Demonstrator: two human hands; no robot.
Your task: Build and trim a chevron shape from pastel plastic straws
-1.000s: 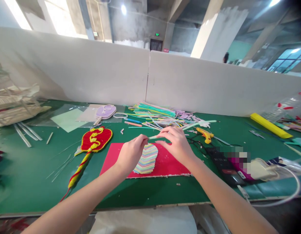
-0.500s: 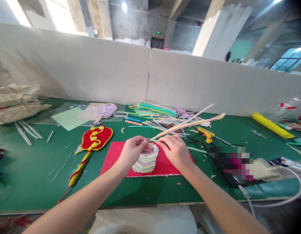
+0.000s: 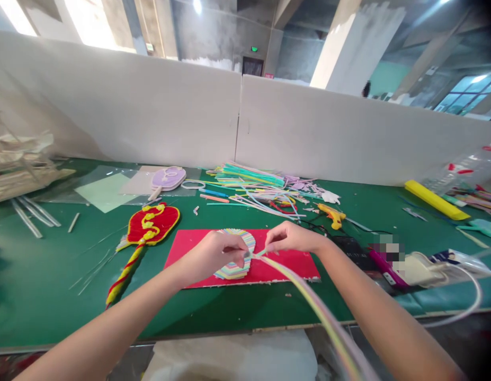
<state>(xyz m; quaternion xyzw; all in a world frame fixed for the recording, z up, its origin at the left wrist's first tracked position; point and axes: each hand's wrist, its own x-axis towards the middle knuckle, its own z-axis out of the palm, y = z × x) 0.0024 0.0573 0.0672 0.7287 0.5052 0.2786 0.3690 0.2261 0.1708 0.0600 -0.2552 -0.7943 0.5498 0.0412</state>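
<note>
My left hand [image 3: 215, 256] is closed in a pinch above a pastel striped oval piece [image 3: 233, 274], gripping the gathered ends of several soft pastel strips [image 3: 304, 290] that look like pipe cleaners. From that pinch the strips' long pink, yellow and white lengths curve down to the right, toward the table's front edge. Just right of it, my right hand [image 3: 287, 238] pinches a short pale green strip end [image 3: 262, 252] between thumb and forefinger. Part of the oval piece is hidden behind my left hand. Beneath both hands lies a red board [image 3: 293, 272].
Left of the board lies a red and yellow fan [image 3: 153, 225]. Behind are a purple fan [image 3: 168, 179] and a heap of pastel strips [image 3: 253, 173]. A yellow glue gun [image 3: 331, 215], a phone [image 3: 354, 254] and a yellow bar [image 3: 436, 200] are on the right.
The strips' long ends have swung from pointing up and right to hanging down and right. My right hand has shifted slightly away from my left and now pinches the green end.
</note>
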